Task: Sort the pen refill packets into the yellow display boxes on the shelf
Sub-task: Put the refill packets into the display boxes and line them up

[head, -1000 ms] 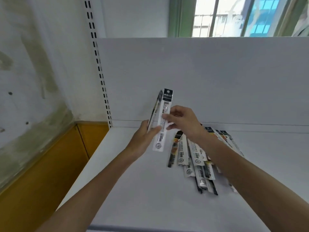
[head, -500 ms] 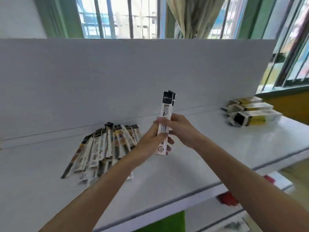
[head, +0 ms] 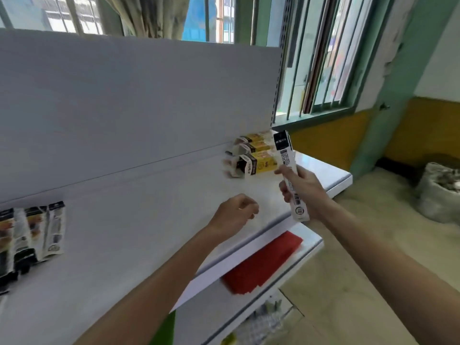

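Note:
My right hand (head: 302, 189) grips a thin stack of white pen refill packets (head: 288, 165) with black tops, held upright just right of the yellow display boxes (head: 256, 155). The three boxes lie on their sides against the back panel at the far right of the white shelf (head: 139, 227). My left hand (head: 235, 215) hovers over the shelf with fingers loosely curled, holding nothing. More refill packets (head: 32, 235) lie fanned at the left edge of the view.
The shelf's white back panel (head: 124, 100) rises behind. Below the shelf edge a lower shelf holds a red flat item (head: 263, 262). A barred window (head: 318, 58), a green pillar and a grey sack (head: 440, 190) on the floor stand to the right.
The view has swung right along the shelf. My left hand let go of the packets and dropped lower; my right hand carried them toward the yellow boxes.

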The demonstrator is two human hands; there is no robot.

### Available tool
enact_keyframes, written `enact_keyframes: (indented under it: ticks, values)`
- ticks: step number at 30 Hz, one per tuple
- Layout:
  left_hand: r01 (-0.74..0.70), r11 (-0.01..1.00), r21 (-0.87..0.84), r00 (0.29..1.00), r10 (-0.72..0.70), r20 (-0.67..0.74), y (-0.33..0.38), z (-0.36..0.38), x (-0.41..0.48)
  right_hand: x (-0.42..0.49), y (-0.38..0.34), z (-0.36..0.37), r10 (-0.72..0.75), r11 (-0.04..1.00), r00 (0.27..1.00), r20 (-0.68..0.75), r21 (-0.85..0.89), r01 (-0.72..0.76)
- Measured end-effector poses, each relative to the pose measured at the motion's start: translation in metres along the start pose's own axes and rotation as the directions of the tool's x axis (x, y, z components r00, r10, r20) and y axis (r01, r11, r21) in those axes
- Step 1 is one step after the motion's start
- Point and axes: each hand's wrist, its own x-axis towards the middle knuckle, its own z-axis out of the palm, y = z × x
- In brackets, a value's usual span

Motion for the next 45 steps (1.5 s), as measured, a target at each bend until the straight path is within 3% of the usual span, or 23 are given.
enact_keyframes:
  ticks: [6, 11, 15, 18, 21, 26, 29, 31, 35, 41, 45]
  values:
    - [-0.017, 0.990, 0.140, 0.994, 0.032, -0.103, -0.002, 0.004, 0.053, 0.053, 0.023, -0.022, 0.023, 0.944, 0.999, 0.022, -0.329, -0.014]
    - [0.076, 0.985, 0.157, 0.968, -0.035, -0.248, 0.000, -0.004, 0.110, 0.117, 0.016, -0.024, -0.020, 0.812, 0.996, 0.082, -0.581, 0.064]
    - [0.131, 0.938, 0.321, 0.923, 0.002, -0.384, 0.004, -0.017, 0.147, 0.162, 0.014, -0.023, -0.099, 0.651, 0.980, 0.174, -0.734, 0.196]
    - [0.166, 0.897, 0.410, 0.959, -0.049, -0.281, 0.006, -0.015, 0.160, 0.183, 0.014, -0.026, -0.119, 0.587, 0.964, 0.237, -0.766, 0.261]
    - [0.162, 0.855, 0.493, 0.976, -0.063, -0.210, 0.001, -0.004, 0.169, 0.199, 0.016, -0.030, 0.000, 0.561, 0.937, 0.349, -0.776, 0.289]
    - [0.239, 0.852, 0.466, 0.921, -0.048, -0.386, 0.001, 0.002, 0.176, 0.219, 0.014, -0.030, 0.029, 0.475, 0.878, 0.478, -0.780, 0.408]
    - [0.180, 0.871, 0.458, 0.850, 0.096, -0.518, 0.015, 0.008, 0.172, 0.220, -0.001, -0.032, 0.040, 0.377, 0.850, 0.526, -0.796, 0.474]
    - [0.118, 0.867, 0.483, 0.743, 0.246, -0.623, 0.034, 0.008, 0.171, 0.222, -0.009, -0.040, 0.021, 0.446, 0.842, 0.539, -0.759, 0.475]
    - [0.078, 0.746, 0.662, 0.559, 0.517, -0.649, 0.080, 0.002, 0.174, 0.219, -0.016, -0.051, -0.053, 0.829, 0.840, 0.540, -0.445, 0.338]
    - [0.044, 0.646, 0.762, 0.563, 0.614, -0.553, 0.088, 0.012, 0.173, 0.205, -0.005, -0.067, -0.060, 0.917, 0.743, 0.666, -0.258, 0.305]
    - [-0.020, 0.592, 0.806, 0.565, 0.672, -0.480, 0.089, 0.009, 0.166, 0.220, -0.016, -0.085, -0.099, 0.958, 0.791, 0.604, -0.156, 0.240]
